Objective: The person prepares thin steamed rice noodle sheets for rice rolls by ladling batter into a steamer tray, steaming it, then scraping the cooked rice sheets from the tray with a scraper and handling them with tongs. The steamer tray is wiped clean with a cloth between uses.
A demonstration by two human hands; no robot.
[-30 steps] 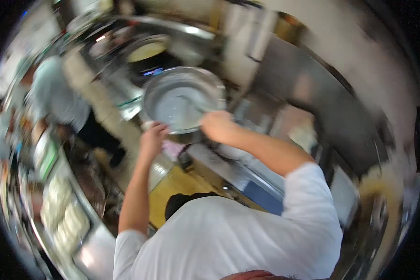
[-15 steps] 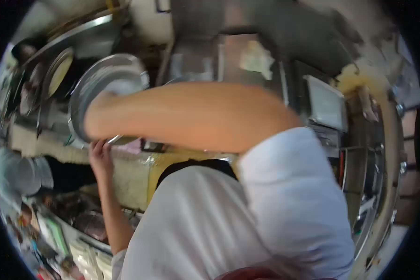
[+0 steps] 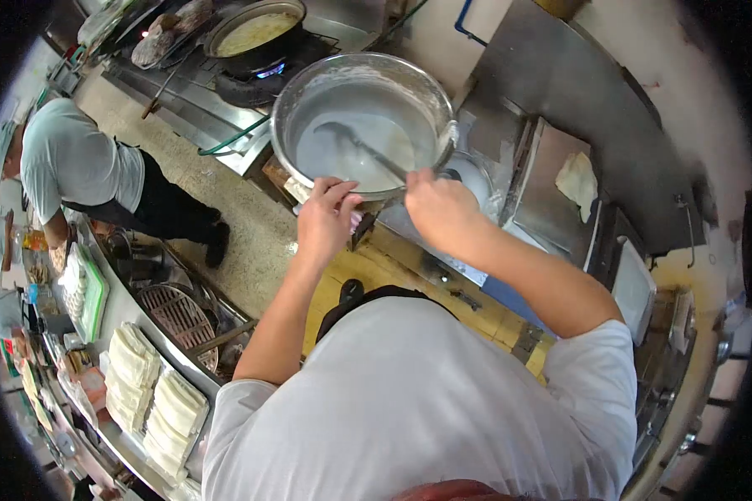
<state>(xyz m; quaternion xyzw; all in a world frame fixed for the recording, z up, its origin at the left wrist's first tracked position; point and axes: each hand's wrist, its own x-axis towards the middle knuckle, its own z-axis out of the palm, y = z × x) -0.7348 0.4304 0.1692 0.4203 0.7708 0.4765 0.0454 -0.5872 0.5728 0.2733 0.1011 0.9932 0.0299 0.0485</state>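
Note:
A large metal bowl (image 3: 288,159) with a pale, milky liquid (image 3: 376,138) inside lies in front of me. My left hand (image 3: 328,219) grips the near rim of the bowl, fingers closed over it. In my right hand (image 3: 439,204) is the handle of a ladle (image 3: 368,150), whose head dips into the liquid at the bowl's left. A smaller bowl (image 3: 474,178) with whitish contents is partly hidden behind my right hand.
A pan (image 3: 256,29) of yellowish food stands over a lit burner beyond the bowl. One co-worker (image 3: 88,159) stands at the left counter. Trays of pale folded sheets (image 3: 174,422) lie lower left. A pale cloth (image 3: 576,185) rests on the metal surface at right.
The view has turned, and the bowl now appears farther right. My right arm no longer reaches across over the bowl; its hand is at the near rim with the ladle.

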